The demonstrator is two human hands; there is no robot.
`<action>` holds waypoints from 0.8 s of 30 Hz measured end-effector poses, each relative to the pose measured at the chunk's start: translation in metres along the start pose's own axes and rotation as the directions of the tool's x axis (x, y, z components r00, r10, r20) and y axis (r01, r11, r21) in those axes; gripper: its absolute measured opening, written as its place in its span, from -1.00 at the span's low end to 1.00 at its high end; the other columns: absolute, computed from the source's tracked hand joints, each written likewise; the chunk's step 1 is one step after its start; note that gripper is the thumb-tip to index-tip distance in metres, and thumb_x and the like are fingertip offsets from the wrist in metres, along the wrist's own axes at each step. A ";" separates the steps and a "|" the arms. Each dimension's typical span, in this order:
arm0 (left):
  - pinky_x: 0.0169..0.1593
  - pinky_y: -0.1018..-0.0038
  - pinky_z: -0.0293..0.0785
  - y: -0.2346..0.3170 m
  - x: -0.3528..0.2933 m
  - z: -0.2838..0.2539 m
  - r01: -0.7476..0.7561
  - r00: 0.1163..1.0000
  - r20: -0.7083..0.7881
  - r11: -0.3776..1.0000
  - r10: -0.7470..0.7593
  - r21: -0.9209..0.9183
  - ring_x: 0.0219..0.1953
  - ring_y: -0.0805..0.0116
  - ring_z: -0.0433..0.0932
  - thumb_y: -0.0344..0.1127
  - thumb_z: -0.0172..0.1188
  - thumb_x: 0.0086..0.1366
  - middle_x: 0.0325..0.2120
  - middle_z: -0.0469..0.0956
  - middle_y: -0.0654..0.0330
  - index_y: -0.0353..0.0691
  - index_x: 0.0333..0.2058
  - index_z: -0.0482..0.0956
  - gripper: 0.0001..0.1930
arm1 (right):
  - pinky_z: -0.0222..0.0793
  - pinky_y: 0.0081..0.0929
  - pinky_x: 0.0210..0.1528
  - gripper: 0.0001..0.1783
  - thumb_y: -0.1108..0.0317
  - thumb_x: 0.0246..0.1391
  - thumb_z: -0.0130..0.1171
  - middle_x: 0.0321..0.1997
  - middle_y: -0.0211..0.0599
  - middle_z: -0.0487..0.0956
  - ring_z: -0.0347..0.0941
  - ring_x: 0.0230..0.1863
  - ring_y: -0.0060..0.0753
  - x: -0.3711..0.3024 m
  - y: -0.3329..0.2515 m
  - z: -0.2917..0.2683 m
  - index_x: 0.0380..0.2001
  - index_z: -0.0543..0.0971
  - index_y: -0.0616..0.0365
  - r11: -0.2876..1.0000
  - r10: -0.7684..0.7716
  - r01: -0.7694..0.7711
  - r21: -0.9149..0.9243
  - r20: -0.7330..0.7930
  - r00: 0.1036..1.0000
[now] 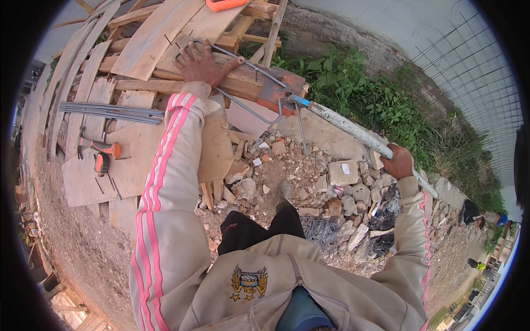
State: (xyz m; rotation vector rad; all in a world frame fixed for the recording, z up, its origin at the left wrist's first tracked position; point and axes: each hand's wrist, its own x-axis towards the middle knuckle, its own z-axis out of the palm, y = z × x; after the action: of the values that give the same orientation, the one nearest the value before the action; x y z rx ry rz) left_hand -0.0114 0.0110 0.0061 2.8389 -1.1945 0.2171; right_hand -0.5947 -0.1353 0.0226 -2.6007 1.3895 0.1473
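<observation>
My left hand point(201, 63) lies with fingers spread on the wooden workbench, pressing near a thin steel bar point(251, 65) that runs toward a rusty metal plate point(271, 91). A bent length of bar point(243, 105) curves below, beside the bench beam. My right hand point(398, 161) is wrapped round a long, pale, worn pipe point(350, 127). The pipe's blue end meets the bar at the plate's right edge, by upright pins. Whether the bar enters the pipe is too small to tell.
On the boards to the left are straight steel rods point(110, 112), a hammer point(102, 147) and a tape measure point(102, 164). An orange handle point(226, 5) shows at the top. Rubble point(342, 190) lies around my feet. Plants point(353, 83) and wire mesh point(475, 77) stand at the right.
</observation>
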 end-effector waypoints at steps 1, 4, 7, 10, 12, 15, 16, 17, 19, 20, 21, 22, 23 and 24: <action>0.46 -0.31 -0.29 0.002 0.001 -0.002 -0.001 1.000 -0.001 1.000 0.001 -0.013 0.54 -0.31 -0.16 0.82 -0.09 -0.02 0.50 -0.06 -0.22 -0.11 0.52 -0.04 0.36 | 0.53 -0.02 -0.06 -0.55 0.14 -0.17 0.47 -0.31 0.04 0.69 0.62 -0.18 0.17 -0.014 0.002 0.018 -0.19 0.71 0.13 0.999 0.022 -0.022 0.024 -0.033 0.999; 0.46 -0.31 -0.32 0.005 0.001 -0.007 -0.008 0.998 0.058 1.000 0.009 -0.014 0.54 -0.31 -0.17 0.84 -0.11 -0.04 0.51 -0.08 -0.21 -0.10 0.53 -0.05 0.37 | 0.55 -0.02 -0.14 -0.63 0.13 -0.15 0.45 -0.37 0.06 0.67 0.63 -0.25 0.19 -0.041 -0.026 0.029 -0.29 0.71 0.11 0.993 0.070 -0.063 0.096 -0.077 0.995; 0.47 -0.30 -0.34 0.000 -0.001 -0.009 0.007 1.000 0.031 0.999 -0.006 -0.043 0.54 -0.30 -0.18 0.85 -0.12 -0.06 0.51 -0.08 -0.20 -0.11 0.53 -0.05 0.39 | 0.54 0.00 -0.19 -0.67 0.15 -0.15 0.41 -0.42 0.07 0.65 0.62 -0.29 0.21 -0.058 -0.048 0.035 -0.33 0.71 0.13 0.985 0.104 -0.093 0.144 -0.070 0.992; 0.47 -0.30 -0.35 0.002 -0.004 -0.007 -0.001 1.000 0.011 0.997 0.002 -0.074 0.54 -0.29 -0.19 0.85 -0.12 -0.06 0.51 -0.07 -0.20 -0.12 0.52 -0.03 0.39 | 0.53 0.01 -0.21 -0.70 0.18 -0.15 0.39 -0.43 0.08 0.65 0.61 -0.31 0.22 -0.081 -0.064 0.045 -0.37 0.69 0.14 0.967 0.168 -0.149 0.206 -0.075 0.983; 0.47 -0.30 -0.34 0.003 -0.003 -0.005 -0.007 1.000 0.000 0.996 0.007 -0.085 0.54 -0.29 -0.19 0.85 -0.11 -0.06 0.51 -0.07 -0.20 -0.12 0.52 -0.02 0.39 | 0.53 0.02 -0.22 -0.72 0.20 -0.16 0.39 -0.42 0.08 0.65 0.61 -0.32 0.22 -0.097 -0.079 0.045 -0.39 0.69 0.14 0.967 0.198 -0.175 0.182 -0.114 0.974; 0.47 -0.29 -0.32 0.007 -0.006 -0.004 -0.007 1.000 0.011 0.996 0.008 -0.085 0.54 -0.30 -0.17 0.84 -0.10 -0.05 0.50 -0.06 -0.21 -0.12 0.52 0.00 0.38 | 0.53 0.01 -0.24 -0.74 0.22 -0.16 0.39 -0.45 0.05 0.64 0.61 -0.33 0.22 -0.120 -0.096 0.054 -0.39 0.68 0.13 0.953 0.274 -0.252 0.169 -0.127 0.953; 0.47 -0.29 -0.31 0.007 -0.005 -0.009 -0.006 1.000 0.007 0.997 0.006 -0.083 0.54 -0.30 -0.17 0.84 -0.09 -0.05 0.50 -0.05 -0.21 -0.12 0.52 0.01 0.37 | 0.53 0.02 -0.24 -0.74 0.22 -0.16 0.40 -0.45 0.05 0.64 0.61 -0.33 0.21 -0.125 -0.105 0.051 -0.39 0.68 0.13 0.945 0.304 -0.278 0.175 -0.143 0.942; 0.47 -0.29 -0.30 0.008 -0.006 -0.012 -0.003 1.000 0.019 0.997 0.005 -0.079 0.54 -0.30 -0.16 0.83 -0.09 -0.05 0.50 -0.04 -0.21 -0.12 0.52 0.01 0.37 | 0.52 0.02 -0.24 -0.73 0.22 -0.16 0.40 -0.46 0.06 0.64 0.61 -0.33 0.21 -0.129 -0.114 0.049 -0.40 0.67 0.14 0.936 0.330 -0.302 0.180 -0.158 0.931; 0.47 -0.29 -0.29 0.004 -0.009 -0.014 0.016 0.999 0.031 0.997 -0.014 -0.070 0.53 -0.30 -0.15 0.82 -0.07 -0.04 0.50 -0.03 -0.22 -0.12 0.52 0.01 0.36 | 0.51 0.04 -0.25 -0.69 0.19 -0.15 0.40 -0.42 0.07 0.64 0.60 -0.32 0.24 -0.128 -0.120 0.034 -0.36 0.65 0.16 0.935 0.332 -0.311 0.171 -0.112 0.937; 0.47 -0.31 -0.33 -0.003 -0.006 -0.018 0.026 0.999 0.038 0.996 -0.022 -0.090 0.53 -0.31 -0.16 0.83 -0.07 -0.05 0.50 -0.04 -0.22 -0.10 0.51 0.02 0.36 | 0.49 0.05 -0.26 -0.66 0.15 -0.11 0.40 -0.42 0.10 0.64 0.60 -0.31 0.26 -0.121 -0.115 0.031 -0.33 0.64 0.17 0.952 0.261 -0.242 0.186 -0.087 0.961; 0.47 -0.32 -0.38 -0.007 -0.008 -0.018 0.042 0.998 0.045 0.993 -0.037 -0.109 0.54 -0.33 -0.18 0.84 -0.08 -0.07 0.50 -0.05 -0.23 -0.08 0.51 0.03 0.36 | 0.48 0.06 -0.27 -0.63 0.11 -0.07 0.39 -0.41 0.12 0.63 0.59 -0.31 0.28 -0.120 -0.104 0.030 -0.30 0.64 0.18 0.966 0.180 -0.164 0.199 -0.063 0.982; 0.48 -0.27 -0.34 -0.008 -0.013 -0.023 0.039 0.998 0.043 0.993 -0.035 -0.108 0.54 -0.29 -0.15 0.79 -0.03 -0.04 0.50 -0.05 -0.19 -0.08 0.51 0.03 0.33 | 0.45 0.08 -0.30 -0.51 -0.03 0.03 0.38 -0.43 0.15 0.62 0.59 -0.31 0.32 -0.119 -0.102 0.022 -0.26 0.61 0.23 0.966 0.120 -0.108 0.234 -0.036 0.992; 0.49 -0.27 -0.38 -0.007 -0.012 -0.030 0.017 0.999 0.049 0.994 -0.011 -0.106 0.54 -0.30 -0.17 0.78 -0.02 -0.02 0.51 -0.07 -0.18 -0.07 0.51 0.05 0.31 | 0.44 0.08 -0.29 -0.41 -0.15 0.12 0.33 -0.45 0.17 0.61 0.59 -0.31 0.30 -0.120 -0.093 0.025 -0.24 0.60 0.27 0.932 0.041 -0.013 0.361 -0.070 0.997; 0.48 -0.30 -0.41 0.000 -0.013 -0.037 0.021 0.998 0.053 0.995 -0.016 -0.098 0.54 -0.30 -0.18 0.77 -0.01 -0.01 0.51 -0.06 -0.18 -0.07 0.51 0.06 0.29 | 0.43 0.04 -0.28 -0.41 -0.13 0.22 0.25 -0.45 0.17 0.60 0.60 -0.32 0.29 -0.123 -0.095 0.015 -0.23 0.60 0.32 0.904 0.015 0.008 0.427 -0.050 0.999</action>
State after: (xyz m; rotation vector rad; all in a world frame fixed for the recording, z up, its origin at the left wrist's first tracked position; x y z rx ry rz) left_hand -0.0240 0.0242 0.0411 2.7851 -1.1529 0.0816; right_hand -0.5840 0.0192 0.0406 -2.2486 1.2704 -0.2075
